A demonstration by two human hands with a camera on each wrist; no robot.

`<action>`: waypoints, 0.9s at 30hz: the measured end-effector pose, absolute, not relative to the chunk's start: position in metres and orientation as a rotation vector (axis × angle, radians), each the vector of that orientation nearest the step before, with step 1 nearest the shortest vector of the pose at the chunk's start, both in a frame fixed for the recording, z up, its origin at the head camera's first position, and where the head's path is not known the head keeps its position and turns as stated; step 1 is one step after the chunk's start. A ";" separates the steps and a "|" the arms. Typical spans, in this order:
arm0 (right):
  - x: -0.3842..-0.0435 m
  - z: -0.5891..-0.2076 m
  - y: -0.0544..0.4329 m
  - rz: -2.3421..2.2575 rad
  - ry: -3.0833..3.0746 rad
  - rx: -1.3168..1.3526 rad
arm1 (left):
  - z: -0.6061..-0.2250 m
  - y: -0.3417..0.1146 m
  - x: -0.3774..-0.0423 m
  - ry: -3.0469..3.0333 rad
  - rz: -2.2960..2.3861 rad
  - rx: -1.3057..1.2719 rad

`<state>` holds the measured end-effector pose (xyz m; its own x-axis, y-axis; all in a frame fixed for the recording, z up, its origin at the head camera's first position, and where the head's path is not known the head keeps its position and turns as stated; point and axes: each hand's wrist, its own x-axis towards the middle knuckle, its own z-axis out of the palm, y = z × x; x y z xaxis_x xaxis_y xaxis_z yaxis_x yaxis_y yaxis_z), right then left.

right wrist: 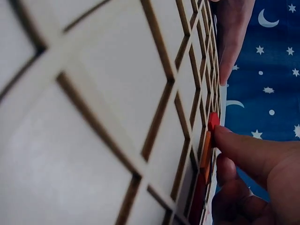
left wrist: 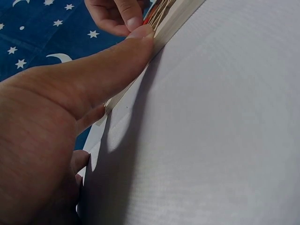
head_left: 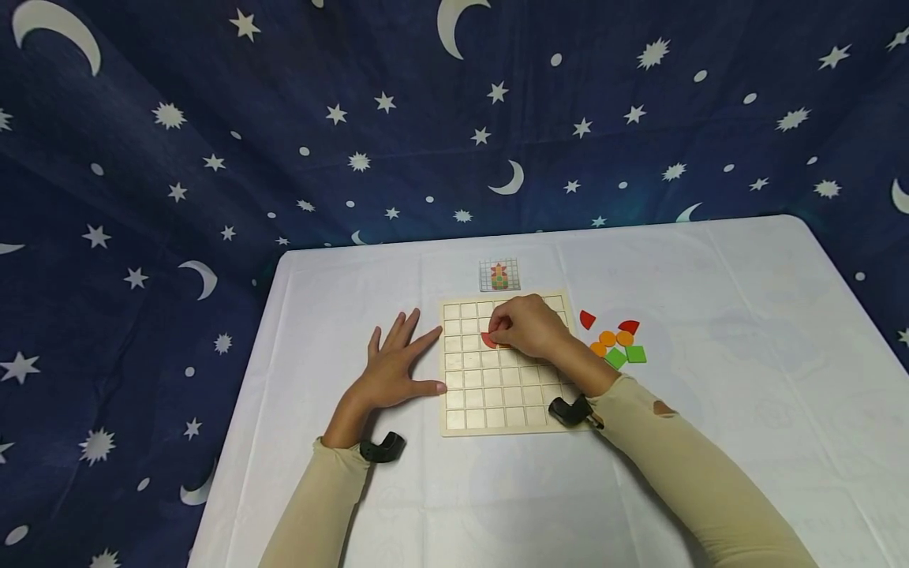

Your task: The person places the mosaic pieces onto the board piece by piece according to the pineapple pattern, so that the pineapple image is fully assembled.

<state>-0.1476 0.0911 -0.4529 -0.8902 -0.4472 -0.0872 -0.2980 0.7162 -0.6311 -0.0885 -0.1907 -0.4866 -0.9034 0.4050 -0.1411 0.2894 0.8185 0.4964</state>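
Note:
A wooden grid board [head_left: 474, 398] lies flat on the table. My left hand [head_left: 393, 371] is spread beside its left side, thumb and index fingertips at the edge. In the left wrist view the thumb [left wrist: 108, 70] presses against the board's rim. Over the upper middle of the board, my right hand [head_left: 529, 325] has its fingers curled down and pinches a red quarter-circle tile [head_left: 488, 340]. In the right wrist view the thumb touches the red tile [right wrist: 213, 121]; an orange tile [right wrist: 205, 152] and another red piece [right wrist: 198, 197] sit close by, partly hidden.
A small pattern card [head_left: 499, 274] lies behind the board. To the board's right are two red quarter-circle tiles [head_left: 587, 319], several orange and green pieces, among them an orange disc [head_left: 625, 338] and a green square [head_left: 636, 354]. A starry blue curtain [head_left: 426, 118] hangs behind the white-covered table [head_left: 746, 355].

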 end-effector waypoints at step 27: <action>-0.152 -0.459 0.099 -1.033 2.603 -0.551 | -0.487 -0.191 -0.089 2.762 0.706 0.531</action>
<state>-0.1520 0.0991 -0.4589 -0.8859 -0.4475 -0.1217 -0.2422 0.6702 -0.7015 -0.0889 -0.1911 -0.4868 -0.9047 0.4024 -0.1402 0.2857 0.8169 0.5010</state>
